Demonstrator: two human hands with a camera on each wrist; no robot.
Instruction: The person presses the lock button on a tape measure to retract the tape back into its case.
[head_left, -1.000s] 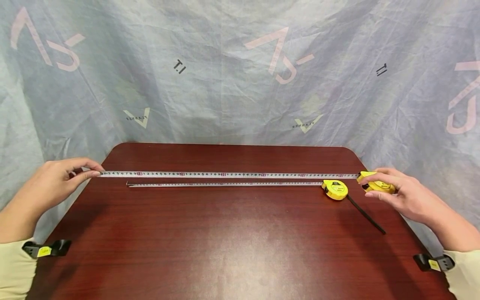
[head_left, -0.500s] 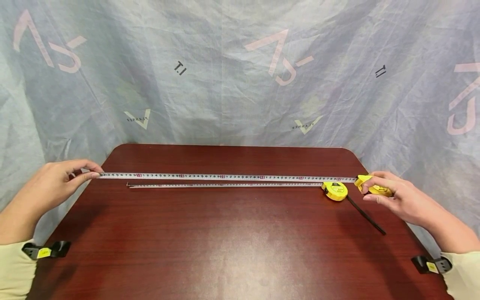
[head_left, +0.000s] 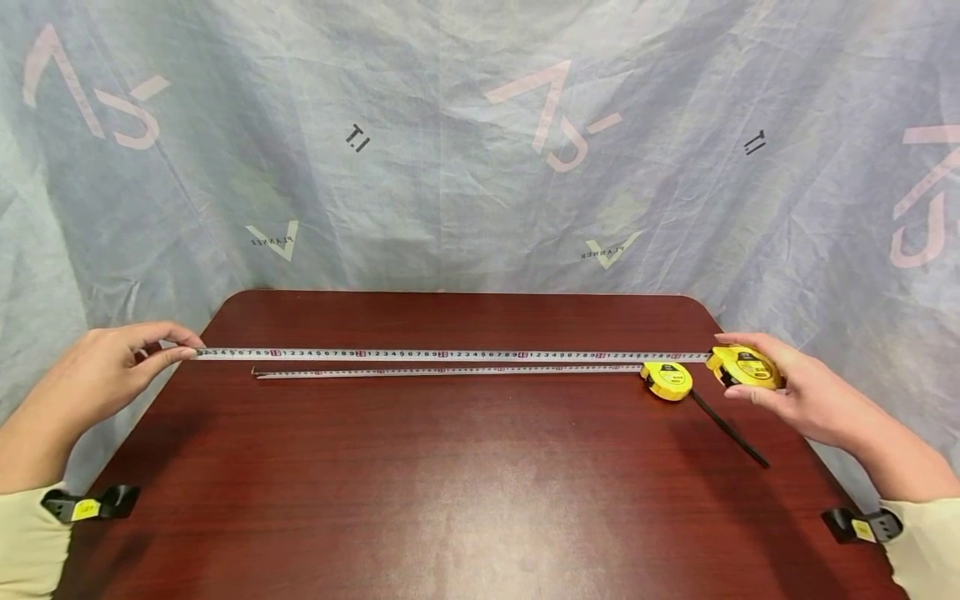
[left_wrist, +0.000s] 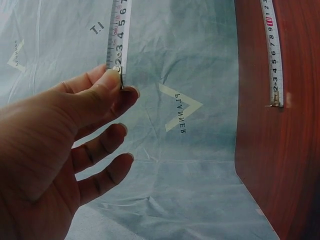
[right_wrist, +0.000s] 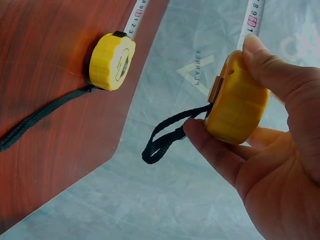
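Note:
In the head view a yellow tape measure (head_left: pixel 746 368) is held by my right hand (head_left: pixel 817 398), thumb and fingers on opposite edges of the case. Its white blade (head_left: pixel 390 354) stretches out straight to the left. My left hand (head_left: pixel 105 371) pinches the blade's end between thumb and forefinger; the other fingers (left_wrist: pixel 102 147) are loosely bent in the left wrist view. A black wrist strap (right_wrist: pixel 160 137) hangs from the held case in the right wrist view. A second yellow tape measure (head_left: pixel 667 382) lies on the table, its own blade (head_left: pixel 420 372) pulled out leftward, roughly parallel to the held one.
The dark red wooden table (head_left: pixel 450 483) has rounded far corners. A black strap (head_left: pixel 729 429) trails from the lying tape measure toward the right. Grey printed cloth (head_left: pixel 442 183) hangs behind the table and along its sides.
My right hand has shifted slightly left with the tape measure, and its fingers have spread to the case's edges, baring its face. A little less blade shows. My left hand has barely moved.

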